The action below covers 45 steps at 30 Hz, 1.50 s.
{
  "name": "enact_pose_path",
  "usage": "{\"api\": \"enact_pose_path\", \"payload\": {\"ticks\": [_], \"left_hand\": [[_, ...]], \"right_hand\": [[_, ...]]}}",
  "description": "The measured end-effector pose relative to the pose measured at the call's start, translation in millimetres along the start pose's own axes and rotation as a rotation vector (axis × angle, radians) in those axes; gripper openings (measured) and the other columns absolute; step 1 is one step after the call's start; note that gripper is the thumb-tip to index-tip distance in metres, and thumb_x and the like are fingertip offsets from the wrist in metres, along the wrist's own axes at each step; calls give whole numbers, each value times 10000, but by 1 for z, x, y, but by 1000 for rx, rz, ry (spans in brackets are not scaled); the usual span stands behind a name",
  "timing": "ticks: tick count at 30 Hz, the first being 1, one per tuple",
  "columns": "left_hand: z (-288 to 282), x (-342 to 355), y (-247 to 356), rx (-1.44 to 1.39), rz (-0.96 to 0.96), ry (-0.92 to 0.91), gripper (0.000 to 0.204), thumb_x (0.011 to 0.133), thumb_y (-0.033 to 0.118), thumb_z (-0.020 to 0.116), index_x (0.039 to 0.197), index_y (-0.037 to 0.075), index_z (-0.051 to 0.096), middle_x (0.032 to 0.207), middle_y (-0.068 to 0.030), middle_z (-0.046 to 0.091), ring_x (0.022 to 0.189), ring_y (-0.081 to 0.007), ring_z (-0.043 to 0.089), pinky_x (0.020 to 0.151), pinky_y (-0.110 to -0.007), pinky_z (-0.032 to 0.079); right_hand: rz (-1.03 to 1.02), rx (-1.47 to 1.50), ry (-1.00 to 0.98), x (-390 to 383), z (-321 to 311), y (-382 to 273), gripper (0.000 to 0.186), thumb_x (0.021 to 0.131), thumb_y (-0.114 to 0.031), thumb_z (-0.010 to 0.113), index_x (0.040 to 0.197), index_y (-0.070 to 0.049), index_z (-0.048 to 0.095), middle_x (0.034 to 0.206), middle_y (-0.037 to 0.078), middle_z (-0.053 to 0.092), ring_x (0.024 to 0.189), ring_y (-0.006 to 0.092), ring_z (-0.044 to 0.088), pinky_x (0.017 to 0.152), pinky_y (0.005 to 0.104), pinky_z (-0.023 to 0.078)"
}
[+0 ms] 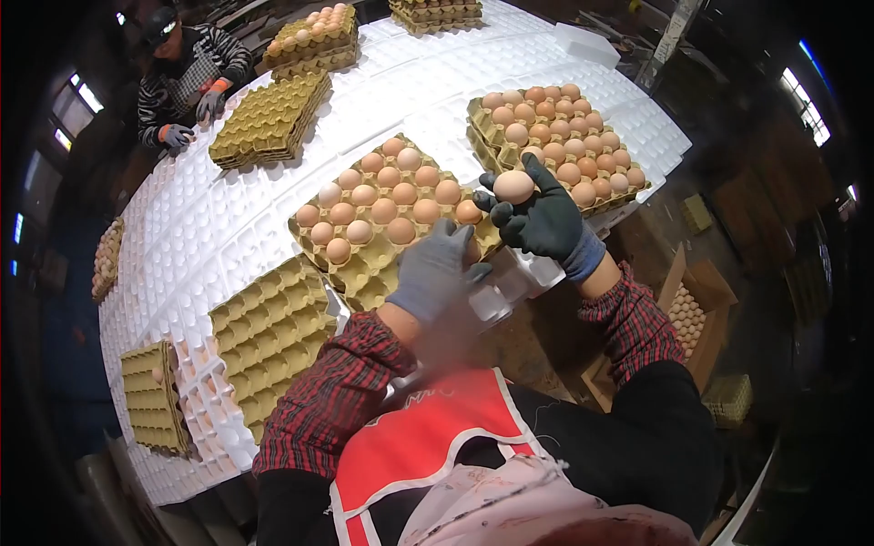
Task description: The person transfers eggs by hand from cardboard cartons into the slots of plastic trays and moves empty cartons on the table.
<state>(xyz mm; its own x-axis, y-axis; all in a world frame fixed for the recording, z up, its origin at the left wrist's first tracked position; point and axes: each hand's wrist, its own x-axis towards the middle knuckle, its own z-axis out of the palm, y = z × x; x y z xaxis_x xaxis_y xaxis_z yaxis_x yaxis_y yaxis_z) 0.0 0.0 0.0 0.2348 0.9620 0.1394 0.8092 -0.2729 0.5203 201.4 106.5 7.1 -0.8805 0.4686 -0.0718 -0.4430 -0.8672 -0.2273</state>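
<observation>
My right hand (543,214), in a dark glove, is turned palm up and holds a pale brown egg (513,187) between thumb and fingers, over the gap between two trays. In a grey glove, my left hand (435,266) reaches down to the near right part of a yellowish pulp egg tray (369,278). Its fingers curl around a partly hidden brown egg (472,247). Rows of brown eggs (383,210) fill the far part of this tray, while its near cells are bare. To the right sits a full stack of egg trays (487,136).
Moulded white trays (246,214) cover the table. An eggless pulp tray (273,332) lies at near left, another stack (269,118) beyond. A co-worker (187,77) in gloves works at far left. A cardboard box (706,291) with eggs stands low at right.
</observation>
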Motion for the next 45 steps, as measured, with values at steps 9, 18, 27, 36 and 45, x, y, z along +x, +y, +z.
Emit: {"api": "enact_pose_path", "payload": {"ticks": [9, 18, 27, 36, 45], "left_hand": [[27, 3, 12, 471, -55, 27, 283, 838, 297, 713, 1004, 105, 588, 996, -116, 617, 845, -311, 682, 675, -433, 559], [-31, -18, -38, -1494, -198, 38, 452, 980, 185, 592, 1386, 8, 499, 1270, -86, 617, 1027, -146, 617, 685, -198, 482], [-39, 11, -63, -419, 89, 248, 372, 965, 22, 528, 1328, -55, 557, 1365, -158, 574, 1249, -269, 545, 1056, -378, 439], [-7, 10, -55, 308, 404, 291, 364, 1023, 114, 533, 1345, -58, 539, 1287, -152, 598, 1165, -260, 569, 989, -347, 474], [5, 29, -60, 561, 803, 210, 344, 1021, 167, 519, 1268, -68, 562, 1262, -149, 615, 1079, -251, 619, 942, -362, 514]], "right_hand": [[121, -95, -271, -3, -17, -7, 587, 1023, -525, 412, 1353, -47, 493, 1038, 101, 590, 742, 164, 522, 601, 276, 429], [-333, -411, -48, -51, -18, 20, 599, 954, -140, 602, 1497, -54, 367, 1272, 159, 600, 1091, 286, 626, 898, 391, 561], [-1147, -1608, 918, -158, -78, 114, 589, 712, -14, 834, 1258, -63, 618, 1165, 61, 645, 1114, 150, 609, 929, 314, 541], [-708, -435, 1398, -165, -379, 291, 536, 803, -94, 799, 1302, -73, 607, 1095, 32, 671, 1005, 130, 628, 869, 300, 531], [-546, -763, 1198, 54, -536, 412, 500, 793, -377, 724, 1189, -92, 615, 1101, 196, 678, 1025, 371, 663, 876, 436, 528]]}}
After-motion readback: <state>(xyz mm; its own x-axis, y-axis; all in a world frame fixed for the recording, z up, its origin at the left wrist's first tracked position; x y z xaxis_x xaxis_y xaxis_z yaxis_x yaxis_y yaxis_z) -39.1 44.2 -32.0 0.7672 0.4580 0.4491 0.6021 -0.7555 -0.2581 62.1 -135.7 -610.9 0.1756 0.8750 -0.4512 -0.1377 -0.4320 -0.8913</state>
